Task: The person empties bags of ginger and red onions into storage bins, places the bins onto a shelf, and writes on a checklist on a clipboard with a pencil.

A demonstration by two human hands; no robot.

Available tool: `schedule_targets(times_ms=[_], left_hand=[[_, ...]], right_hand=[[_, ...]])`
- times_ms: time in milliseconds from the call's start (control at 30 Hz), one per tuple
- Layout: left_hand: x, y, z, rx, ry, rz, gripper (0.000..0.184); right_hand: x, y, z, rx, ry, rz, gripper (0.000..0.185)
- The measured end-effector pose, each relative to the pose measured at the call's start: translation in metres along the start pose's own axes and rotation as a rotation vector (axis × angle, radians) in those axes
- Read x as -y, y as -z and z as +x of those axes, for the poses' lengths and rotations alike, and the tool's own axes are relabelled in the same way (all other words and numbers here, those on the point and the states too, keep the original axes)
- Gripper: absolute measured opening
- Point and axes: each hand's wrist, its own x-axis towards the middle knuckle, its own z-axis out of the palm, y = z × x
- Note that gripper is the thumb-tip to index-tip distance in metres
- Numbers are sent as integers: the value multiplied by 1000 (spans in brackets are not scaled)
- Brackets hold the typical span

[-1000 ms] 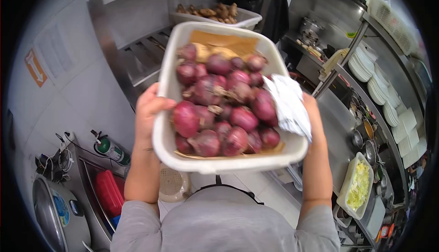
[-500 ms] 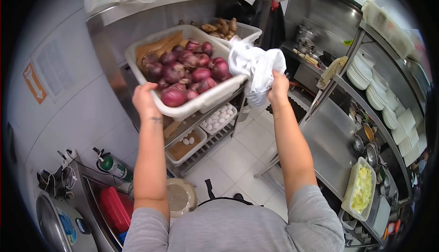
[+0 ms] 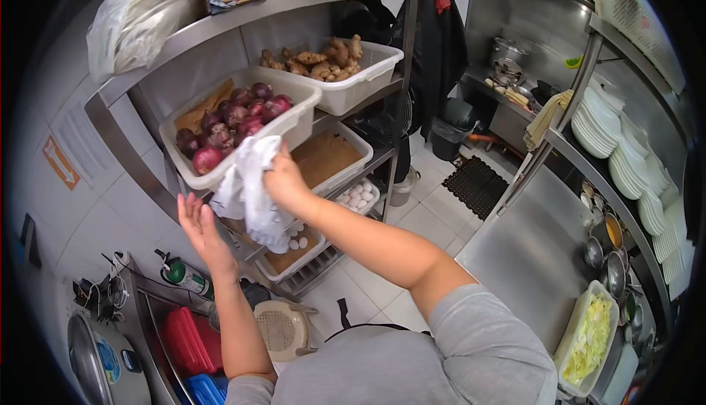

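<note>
A white plastic bin (image 3: pixel 243 147) full of red onions (image 3: pixel 234 116) rests on the upper shelf of a metal rack, with brown cardboard along its back. My right hand (image 3: pixel 285 177) grips a crumpled white cloth (image 3: pixel 254 192), which hangs down against the bin's front. My left hand (image 3: pixel 204 234) is just below the bin's near corner, its fingers stretched out and holding nothing. Beside the onions stands a white basket (image 3: pixel 368 85) of ginger (image 3: pixel 323 61).
Lower on the rack are a cardboard-lined bin (image 3: pixel 331 158) and eggs (image 3: pixel 358 197). A stool (image 3: pixel 283 325) stands near my left side. To my right are a steel counter (image 3: pixel 500 258), a bin of chopped greens (image 3: pixel 587 335) and stacked white plates (image 3: pixel 594 129).
The onion bin has moved away from me onto the shelf. My left hand has let go of it and dropped lower. My right hand has brought the cloth left, across the bin's front.
</note>
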Motion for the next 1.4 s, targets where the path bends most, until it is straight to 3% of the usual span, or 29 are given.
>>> schedule_targets(times_ms=[67, 167, 267, 333, 467, 600, 667, 733, 767, 800, 867, 900, 967, 1033, 1100, 1133, 1200, 1233, 1300, 1367, 1400], left_hand=[[-2, -12, -10, -49, -205, 244, 57], [-25, -31, -2, -100, -498, 622, 52], [-41, -56, 12, 33, -678, 809, 39], [-43, -75, 25, 92, -711, 796, 36], [-31, -146, 39, 314, -790, 674, 31], [-5, -248, 48, 589, -915, 587, 33], [17, -290, 60, 633, -1030, 643, 39], [34, -309, 73, 539, -1051, 849, 50], [69, -312, 102, 574, -1032, 617, 58], [79, -308, 108, 419, -1055, 776, 65], [102, -302, 132, 329, -1080, 786, 63], [107, -298, 139, 292, -1098, 784, 62], [110, -292, 148, 226, -1122, 753, 61], [98, -295, 121, 197, -1117, 709, 61], [70, -306, 46, 287, -1079, 652, 62], [35, -305, -19, 347, -994, 766, 61], [13, -324, -121, 850, -1122, -114, 58], [-13, -314, -188, 1099, -1009, -228, 52], [-48, -287, -322, 1606, -542, -363, 50], [-117, -245, -430, 1905, -607, -609, 57], [-154, -222, -472, 2086, -636, -596, 58]], right_hand=[[5, 1, 9, 60, -76, 108, 50], [12, 49, 17, 696, -229, 227, 48], [-24, 82, -9, 714, -26, -24, 49], [-72, 120, -39, 592, 26, -294, 45], [-156, 220, -132, 446, -178, -615, 44], [-116, 283, -229, 283, -412, -730, 43], [-85, 297, -288, 158, -529, -865, 44], [-75, 307, -374, -5, -703, -983, 41], [-68, 306, -426, -93, -821, -1043, 40], [-59, 299, -481, -177, -940, -1094, 39], [-29, 267, -609, -435, -1367, -1134, 35], [2, 237, -660, -768, -1624, -1056, 28], [53, 167, -761, -1021, -2089, -967, 26], [100, 81, -826, -1478, -2216, -878, 27], [115, 11, -858, -1875, -2182, -865, 26], [120, -17, -866, -2046, -2130, -879, 26], [125, -60, -879, -2303, -2019, -861, 25], [118, -73, -888, -2383, -1962, -833, 25], [104, -85, -910, -2510, -1932, -956, 23], [109, -61, -939, -3219, -1119, -687, 24], [121, -40, -956, -3446, -454, -450, 24]])
